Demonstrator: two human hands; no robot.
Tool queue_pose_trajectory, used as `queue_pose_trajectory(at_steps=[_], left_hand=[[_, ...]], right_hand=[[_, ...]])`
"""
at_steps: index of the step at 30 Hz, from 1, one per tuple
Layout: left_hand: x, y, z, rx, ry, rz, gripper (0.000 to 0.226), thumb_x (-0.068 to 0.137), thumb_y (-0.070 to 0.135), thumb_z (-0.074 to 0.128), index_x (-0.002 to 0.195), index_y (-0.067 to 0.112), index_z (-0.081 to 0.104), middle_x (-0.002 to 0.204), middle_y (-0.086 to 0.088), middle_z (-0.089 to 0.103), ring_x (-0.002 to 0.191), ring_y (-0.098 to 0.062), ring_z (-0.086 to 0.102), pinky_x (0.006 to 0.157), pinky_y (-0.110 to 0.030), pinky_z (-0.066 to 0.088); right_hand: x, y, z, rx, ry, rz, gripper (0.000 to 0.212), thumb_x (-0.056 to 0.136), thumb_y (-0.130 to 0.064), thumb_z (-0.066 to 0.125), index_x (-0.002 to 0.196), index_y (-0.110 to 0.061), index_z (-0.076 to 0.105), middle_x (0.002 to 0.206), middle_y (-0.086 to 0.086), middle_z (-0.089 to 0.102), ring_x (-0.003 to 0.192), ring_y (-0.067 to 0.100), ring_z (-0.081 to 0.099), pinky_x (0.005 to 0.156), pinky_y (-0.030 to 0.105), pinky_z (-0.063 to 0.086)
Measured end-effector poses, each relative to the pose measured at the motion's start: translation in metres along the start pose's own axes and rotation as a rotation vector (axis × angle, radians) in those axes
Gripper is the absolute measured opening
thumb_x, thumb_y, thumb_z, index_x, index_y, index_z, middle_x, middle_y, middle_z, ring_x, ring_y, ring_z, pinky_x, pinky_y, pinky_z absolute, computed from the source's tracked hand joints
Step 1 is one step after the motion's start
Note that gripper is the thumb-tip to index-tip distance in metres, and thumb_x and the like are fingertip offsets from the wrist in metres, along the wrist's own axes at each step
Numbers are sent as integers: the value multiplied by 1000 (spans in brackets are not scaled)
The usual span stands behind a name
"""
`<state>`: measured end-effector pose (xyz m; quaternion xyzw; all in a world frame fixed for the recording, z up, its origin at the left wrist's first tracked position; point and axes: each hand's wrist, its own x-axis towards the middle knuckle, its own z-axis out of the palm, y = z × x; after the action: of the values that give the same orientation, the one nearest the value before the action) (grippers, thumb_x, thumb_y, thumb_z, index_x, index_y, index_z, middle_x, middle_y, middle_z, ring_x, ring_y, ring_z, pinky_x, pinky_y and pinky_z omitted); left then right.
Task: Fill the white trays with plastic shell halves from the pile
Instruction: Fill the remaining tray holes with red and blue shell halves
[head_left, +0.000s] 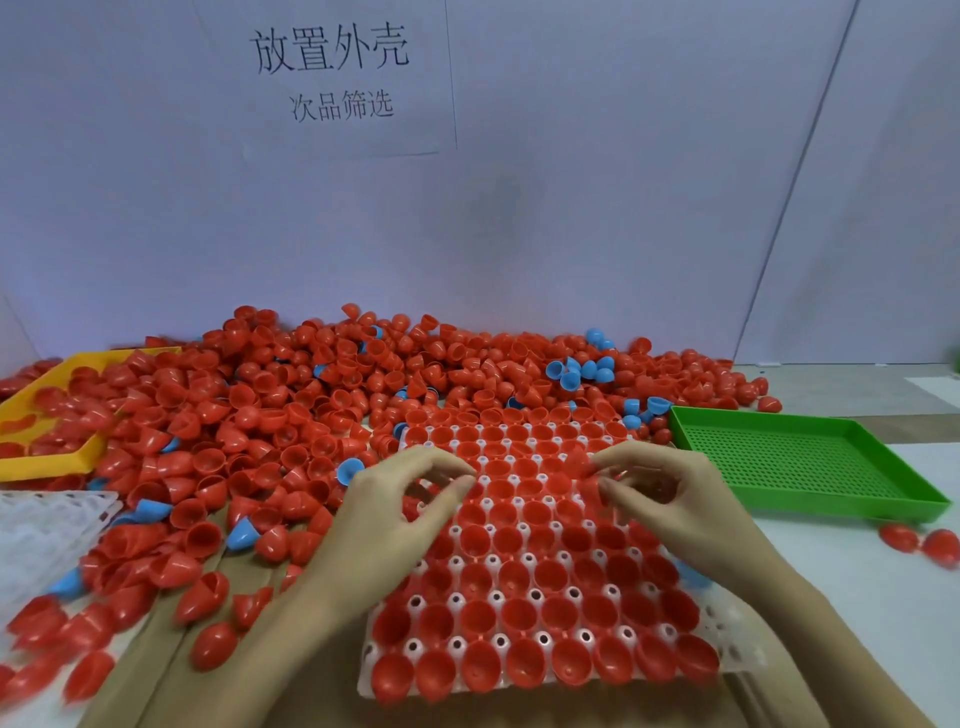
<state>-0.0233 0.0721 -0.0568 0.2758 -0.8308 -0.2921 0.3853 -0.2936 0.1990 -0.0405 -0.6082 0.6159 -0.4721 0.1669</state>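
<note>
Over the filled white tray (727, 631), left hand (387, 512) and right hand (670, 499), each grip curled, seemingly pinching nothing

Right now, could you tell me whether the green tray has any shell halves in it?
No, the green tray on the right shows only its bare perforated floor, with no shells inside.
</note>
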Motion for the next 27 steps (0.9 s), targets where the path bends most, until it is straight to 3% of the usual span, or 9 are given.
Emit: queue_pose_trajectory(at_steps=[3, 6, 9, 14, 19, 21, 24, 27], left_hand=[[8, -29, -15, 244, 52, -25, 9, 99, 28, 70, 107, 28, 73, 106, 21, 66, 102, -2, 63, 94, -27, 54], [10, -49, -20, 354, 27, -47, 13, 100, 28, 68, 111, 23, 71, 110, 14, 60, 108, -9, 59, 101, -38, 52], [8, -53, -16, 408, -17, -53, 18, 100, 33, 67, 116, 24, 69, 111, 14, 55, 107, -9, 57, 100, -36, 51], [6, -54, -11, 467, -55, -45, 24, 99, 33, 68, 119, 19, 70, 114, 10, 55, 107, -10, 57, 94, -28, 47], [5, -46, -12, 527, -37, -29, 24, 99, 31, 69, 117, 15, 72, 115, 4, 58, 108, -16, 60, 88, -34, 56], [4, -42, -15, 556, -13, -28, 22, 100, 33, 67, 115, 17, 71, 104, 7, 59, 92, -13, 63, 74, -33, 58], [2, -37, -22, 615, -2, -81, 21, 102, 40, 60, 109, 23, 68, 68, 15, 58, 60, -5, 58, 50, -28, 46], [0, -36, -23, 602, -53, -171, 22, 103, 46, 56, 110, 27, 66, 51, 7, 60, 48, -6, 58, 48, -31, 50]], right_hand=[[-22, 10, -23, -82, 0, 37, 36, 92, -2, 76, 99, -38, 80, 88, -6, 78, 74, 14, 75, 71, 32, 63], [-50, 17, -38, -153, -5, 85, 38, 92, -5, 76, 100, -42, 78, 89, -10, 78, 72, 16, 74, 70, 42, 63], [-73, 16, -47, -210, 28, 82, 34, 92, -7, 77, 101, -40, 78, 92, -10, 78, 70, 18, 72, 67, 45, 60], [-96, 8, -60, -362, -39, 71, 30, 94, -11, 76, 97, -40, 77, 84, -7, 71, 66, 17, 64, 60, 25, 52], [-104, 2, -66, -392, -125, 106, 25, 95, -16, 75, 94, -41, 78, 85, -4, 67, 72, 17, 64, 63, 17, 47], [-106, 4, -64, -385, -120, 108, 24, 95, -18, 75, 94, -41, 78, 84, -6, 67, 71, 16, 64, 62, 16, 46], [-106, 8, -57, -394, -100, 97, 21, 93, -20, 78, 91, -41, 77, 84, -13, 66, 70, 15, 62, 61, 15, 44], [-103, 11, -53, -446, -129, 85, 20, 91, -21, 80, 86, -39, 74, 90, -19, 65, 74, 11, 61, 63, 14, 43]])
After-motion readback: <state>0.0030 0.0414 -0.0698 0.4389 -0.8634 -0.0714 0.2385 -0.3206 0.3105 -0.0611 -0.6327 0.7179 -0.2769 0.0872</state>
